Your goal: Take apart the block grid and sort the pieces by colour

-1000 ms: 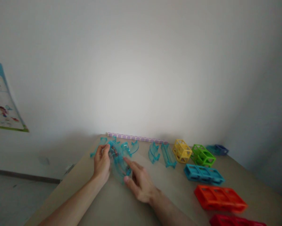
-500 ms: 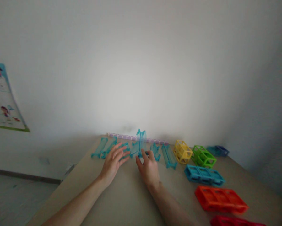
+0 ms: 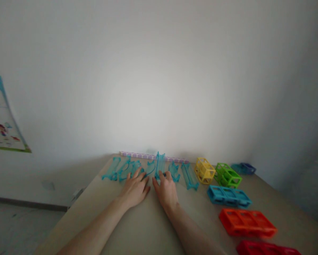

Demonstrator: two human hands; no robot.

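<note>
At right fingers (image 3: 168,176), teal plastic piece (image 3: 160,163), translucent, prong-cornered

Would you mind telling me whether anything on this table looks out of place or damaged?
Nothing stands out: the translucent teal track pieces form a loose row, with no spill or breakage visible on the table.

Poster (image 3: 5,117) on pale wall (image 3: 159,78), far left. Purple-and-white strip (image 3: 175,160) along back edge of counter (image 3: 137,232). Right side: yellow frame (image 3: 205,173) beside green frame (image 3: 228,176), dark-blue piece (image 3: 248,168) beyond. Nearer: blue frame (image 3: 229,197), orange frame (image 3: 248,225), red frame (image 3: 265,249) cut off at bottom.
</note>
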